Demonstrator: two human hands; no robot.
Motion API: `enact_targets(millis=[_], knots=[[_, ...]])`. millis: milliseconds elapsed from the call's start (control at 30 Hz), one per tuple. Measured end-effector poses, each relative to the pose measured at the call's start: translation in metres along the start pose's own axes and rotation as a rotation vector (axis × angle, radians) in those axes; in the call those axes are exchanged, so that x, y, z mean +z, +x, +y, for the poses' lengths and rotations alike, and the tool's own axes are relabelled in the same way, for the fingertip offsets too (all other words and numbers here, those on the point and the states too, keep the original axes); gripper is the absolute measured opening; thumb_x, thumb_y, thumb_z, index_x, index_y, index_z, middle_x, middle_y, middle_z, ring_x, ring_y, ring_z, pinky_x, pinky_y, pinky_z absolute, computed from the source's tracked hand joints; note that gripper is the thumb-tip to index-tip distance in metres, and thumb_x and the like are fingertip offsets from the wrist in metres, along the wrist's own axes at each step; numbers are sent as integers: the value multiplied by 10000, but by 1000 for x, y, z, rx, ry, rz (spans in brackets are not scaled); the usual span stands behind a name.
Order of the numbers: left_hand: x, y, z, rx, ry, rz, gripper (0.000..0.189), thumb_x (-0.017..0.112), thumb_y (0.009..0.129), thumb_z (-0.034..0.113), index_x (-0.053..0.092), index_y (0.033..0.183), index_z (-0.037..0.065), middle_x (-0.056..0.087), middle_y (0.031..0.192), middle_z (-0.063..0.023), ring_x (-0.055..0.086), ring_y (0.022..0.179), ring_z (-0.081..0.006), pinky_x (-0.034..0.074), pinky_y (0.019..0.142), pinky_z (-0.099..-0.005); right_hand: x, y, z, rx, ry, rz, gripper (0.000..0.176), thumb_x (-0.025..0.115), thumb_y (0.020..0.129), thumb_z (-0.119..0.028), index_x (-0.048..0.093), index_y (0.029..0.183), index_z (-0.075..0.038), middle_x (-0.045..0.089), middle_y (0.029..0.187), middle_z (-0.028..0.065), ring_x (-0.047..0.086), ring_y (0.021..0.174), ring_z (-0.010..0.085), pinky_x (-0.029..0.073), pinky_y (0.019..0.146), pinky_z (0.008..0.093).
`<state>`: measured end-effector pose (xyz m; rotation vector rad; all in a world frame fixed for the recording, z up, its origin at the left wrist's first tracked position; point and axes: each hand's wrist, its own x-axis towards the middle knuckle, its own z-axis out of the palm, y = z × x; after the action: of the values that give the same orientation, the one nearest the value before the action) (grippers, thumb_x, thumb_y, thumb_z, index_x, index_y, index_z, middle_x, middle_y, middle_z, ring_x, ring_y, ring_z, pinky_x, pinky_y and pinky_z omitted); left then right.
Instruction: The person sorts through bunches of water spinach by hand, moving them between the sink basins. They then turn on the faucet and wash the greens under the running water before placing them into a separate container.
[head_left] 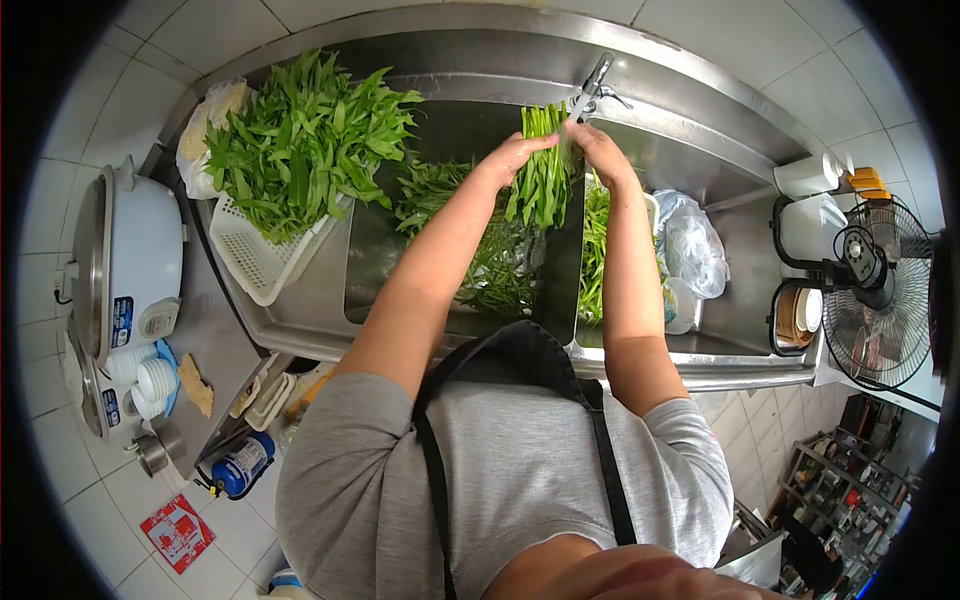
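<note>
Long-stemmed leafy greens [541,190] hang in a bunch over the left sink basin, stems up and leaves down. My left hand [520,155] is closed on the bunch from its left side. On the other side, my right hand [600,155] is closed at the stem ends, beside the faucet [597,78], whose water runs down at the fingers. Some fingers of both hands are hidden behind the stems and water. Below, more loose greens [500,275] lie wet in the left basin.
Left of the basin, a white perforated basket [262,265] is heaped with greens. The right basin holds more greens [592,250] and a clear plastic bag [692,245]. A fan [870,290] stands at the far right, a large cooker [140,260] at the far left.
</note>
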<state>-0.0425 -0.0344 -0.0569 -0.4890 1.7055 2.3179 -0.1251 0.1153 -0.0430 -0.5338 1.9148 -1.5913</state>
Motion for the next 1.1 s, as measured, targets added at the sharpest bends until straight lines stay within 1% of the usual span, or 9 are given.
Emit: enact_targets(millis=[100, 167, 233, 367, 533, 867, 967, 1033, 1100], knots=[[6, 11, 1, 84, -3, -16, 456, 647, 754, 346, 558, 1066, 25, 603, 997, -100, 577, 888, -204, 446, 773, -315, 5, -2, -5, -18, 53, -34, 615, 477, 860, -448, 430, 1192, 67, 489, 1171, 159, 416, 1111, 209, 313, 939, 296], [13, 22, -3, 225, 545, 145, 415, 622, 766, 313, 554, 1046, 15, 621, 922, -98, 587, 852, -206, 451, 757, -324, 16, -12, -19, 61, 166, -38, 639, 459, 872, -444, 363, 1254, 60, 399, 1279, 145, 359, 1177, 205, 213, 1012, 305], [29, 21, -8, 431, 683, 286, 410, 588, 755, 322, 539, 1038, 30, 609, 966, -165, 586, 914, -286, 442, 778, -351, 21, -10, -10, 16, 179, -3, 676, 540, 842, -403, 301, 1283, 50, 398, 1272, 148, 378, 1158, 212, 238, 1003, 313], [48, 4, 0, 193, 899, 390, 394, 491, 787, 293, 448, 1106, 66, 551, 1079, -188, 532, 987, -344, 425, 842, -402, 23, -10, 4, -114, 118, 100, 769, 698, 745, -237, 225, 1295, 18, 445, 1215, 133, 428, 1113, 225, 321, 955, 332], [48, 2, -20, 389, 1129, 615, 418, 493, 784, 273, 429, 1089, -5, 540, 1017, -220, 526, 962, -357, 395, 838, -473, 32, -5, 16, -78, 466, 6, 523, 670, 767, -156, 379, 1175, -6, 531, 1073, 118, 505, 992, 195, 394, 875, 315], [41, -18, -8, 390, 1195, 421, 610, 550, 753, 282, 316, 1206, -54, 392, 1180, -237, 398, 1101, -369, 348, 900, -454, 37, 7, 18, -168, 621, 130, 227, 593, 780, -39, 521, 994, -19, 596, 907, 74, 557, 835, 158, 451, 739, 280], [34, -14, -7, 550, 1089, 354, 515, 505, 792, 267, 370, 1165, -62, 418, 1175, -234, 406, 1104, -358, 343, 923, -411, 26, 10, 18, -250, 601, 161, 221, 582, 777, -21, 511, 986, -19, 602, 908, 91, 570, 838, 174, 457, 746, 283], [25, 1, -13, 671, 369, 401, 386, 471, 811, 279, 494, 1055, -19, 513, 1051, -197, 486, 1001, -351, 354, 910, -401, 22, 5, 6, -219, 691, 168, 223, 581, 776, -12, 500, 984, -20, 603, 916, 113, 584, 835, 190, 466, 744, 293], [22, 16, -24, 795, 589, 552, 389, 375, 874, 317, 548, 1020, 0, 553, 1038, -181, 514, 984, -336, 369, 894, -370, 17, 6, -1, -285, 759, 109, 215, 581, 779, -7, 491, 975, -19, 601, 908, 127, 593, 822, 198, 474, 734, 302]])
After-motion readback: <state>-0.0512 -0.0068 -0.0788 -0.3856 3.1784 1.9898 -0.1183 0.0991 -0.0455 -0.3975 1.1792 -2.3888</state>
